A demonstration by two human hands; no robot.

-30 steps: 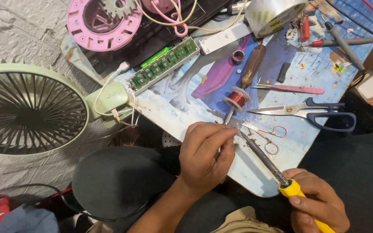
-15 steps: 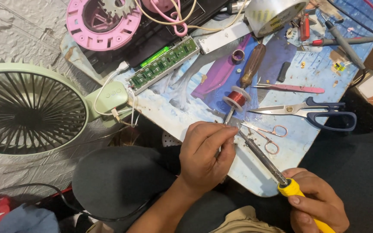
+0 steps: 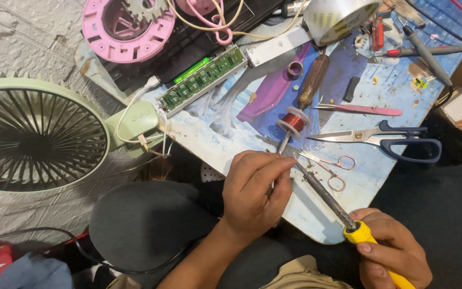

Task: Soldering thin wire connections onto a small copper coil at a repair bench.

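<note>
Yellow plastic marks the handle of the soldering iron (image 3: pixel 331 202) that the right hand (image 3: pixel 391 257) is gripping, fingers wrapped fully around it, with the metal tip slanting up toward the left hand (image 3: pixel 255 190). That left hand is curling its fingers closed, thumb pressed against the forefinger, pinching something too small to make out just where the iron's tip is meeting it, over the near edge of the blue work board (image 3: pixel 380 85). Compared with the two earlier head views, nothing is shifting: both hands are keeping the same pose, so the tip is apparently being held steady on one joint. Just beyond the fingers, a copper wire spool (image 3: pixel 294 122) and small pink scissors (image 3: pixel 333 167) are lying untouched.
</note>
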